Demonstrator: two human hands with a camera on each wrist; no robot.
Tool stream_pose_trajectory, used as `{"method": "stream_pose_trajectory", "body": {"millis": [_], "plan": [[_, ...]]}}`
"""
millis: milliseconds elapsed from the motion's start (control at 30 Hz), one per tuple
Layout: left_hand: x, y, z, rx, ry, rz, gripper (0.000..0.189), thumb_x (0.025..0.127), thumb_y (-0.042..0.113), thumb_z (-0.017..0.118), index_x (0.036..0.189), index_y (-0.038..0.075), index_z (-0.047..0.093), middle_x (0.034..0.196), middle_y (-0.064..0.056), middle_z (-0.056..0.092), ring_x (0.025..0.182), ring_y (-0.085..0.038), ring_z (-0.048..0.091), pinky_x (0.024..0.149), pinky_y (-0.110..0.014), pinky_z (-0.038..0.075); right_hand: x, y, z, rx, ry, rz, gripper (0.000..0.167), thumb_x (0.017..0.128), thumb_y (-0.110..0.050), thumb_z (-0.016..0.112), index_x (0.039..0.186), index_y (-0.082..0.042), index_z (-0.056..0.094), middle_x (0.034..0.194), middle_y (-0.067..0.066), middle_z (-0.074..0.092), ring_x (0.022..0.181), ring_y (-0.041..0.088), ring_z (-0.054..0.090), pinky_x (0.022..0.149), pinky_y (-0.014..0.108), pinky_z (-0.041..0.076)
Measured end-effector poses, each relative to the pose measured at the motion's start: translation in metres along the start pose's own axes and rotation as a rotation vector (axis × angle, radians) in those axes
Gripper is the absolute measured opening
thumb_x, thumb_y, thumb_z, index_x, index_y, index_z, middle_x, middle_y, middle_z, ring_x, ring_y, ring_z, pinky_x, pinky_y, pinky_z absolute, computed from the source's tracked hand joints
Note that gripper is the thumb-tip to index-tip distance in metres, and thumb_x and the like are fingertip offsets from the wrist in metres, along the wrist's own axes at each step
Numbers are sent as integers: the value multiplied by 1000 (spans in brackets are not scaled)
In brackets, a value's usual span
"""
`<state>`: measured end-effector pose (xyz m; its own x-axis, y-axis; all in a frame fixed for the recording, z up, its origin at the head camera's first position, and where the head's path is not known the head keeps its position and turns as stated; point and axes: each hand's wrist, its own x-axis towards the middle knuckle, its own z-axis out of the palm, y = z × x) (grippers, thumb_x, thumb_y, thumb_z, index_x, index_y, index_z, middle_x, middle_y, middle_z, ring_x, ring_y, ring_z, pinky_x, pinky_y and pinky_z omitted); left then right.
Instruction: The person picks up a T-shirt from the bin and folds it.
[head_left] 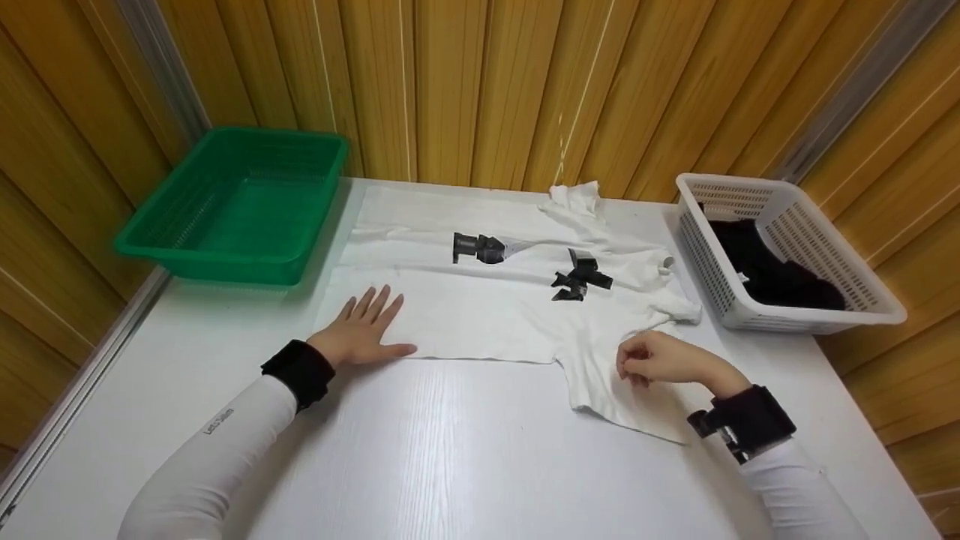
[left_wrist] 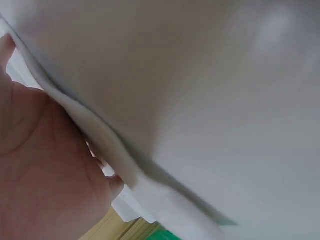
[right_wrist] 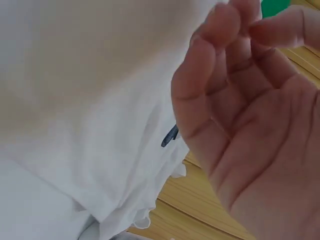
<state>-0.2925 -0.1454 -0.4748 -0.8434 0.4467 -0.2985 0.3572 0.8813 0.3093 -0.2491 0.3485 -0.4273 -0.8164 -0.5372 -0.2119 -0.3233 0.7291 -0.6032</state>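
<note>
A white T-shirt [head_left: 465, 319] with black printed figures [head_left: 480, 247] lies spread on the table, its neck end to the right and the hem end to the left. My left hand [head_left: 358, 335] rests on the near hem corner, fingers spread. In the left wrist view, the palm [left_wrist: 50, 170] is beside the shirt's edge [left_wrist: 107, 135]. Over the near sleeve [head_left: 600, 397] is my right hand [head_left: 660, 360], its fingers loosely curled. The right wrist view shows nothing in that palm [right_wrist: 270, 150]. Wrinkles gather around the collar and far sleeve [head_left: 574, 199].
A green basket [head_left: 225, 262] stands at the back left. The white perforated basket [head_left: 795, 319] at the right contains black cloth [head_left: 780, 270]. Yellow wood-patterned panels [head_left: 450, 90] rise behind the white table [head_left: 420, 457].
</note>
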Motion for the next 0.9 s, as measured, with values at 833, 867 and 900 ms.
{"method": "stream_pose_trajectory", "body": {"millis": [833,867,900], "plan": [[-7,-17,-1,-8,33,36,97,96,69,51,167,17,9,175,-16,-1,161,-44,-5,126,-71,-2,0,25,5,-353,-100,350,138,70,-69,81,163,-1,5,164,41,-6,145,73,-3,113,85,2],[-9,-18,-1,-10,36,30,97,95,69,52,166,18,10,175,-16,0,161,-45,-5,125,-73,-2,0,24,7,-360,-104,338,138,70,-68,82,163,0,5,164,42,-6,144,73,-3,115,83,2],[-11,-18,-1,-11,39,25,97,95,69,53,166,19,11,175,-16,0,161,-46,-5,124,-74,-2,0,23,8,-362,-104,322,138,70,-67,82,162,1,6,163,43,-5,144,74,-2,116,82,3]]}}
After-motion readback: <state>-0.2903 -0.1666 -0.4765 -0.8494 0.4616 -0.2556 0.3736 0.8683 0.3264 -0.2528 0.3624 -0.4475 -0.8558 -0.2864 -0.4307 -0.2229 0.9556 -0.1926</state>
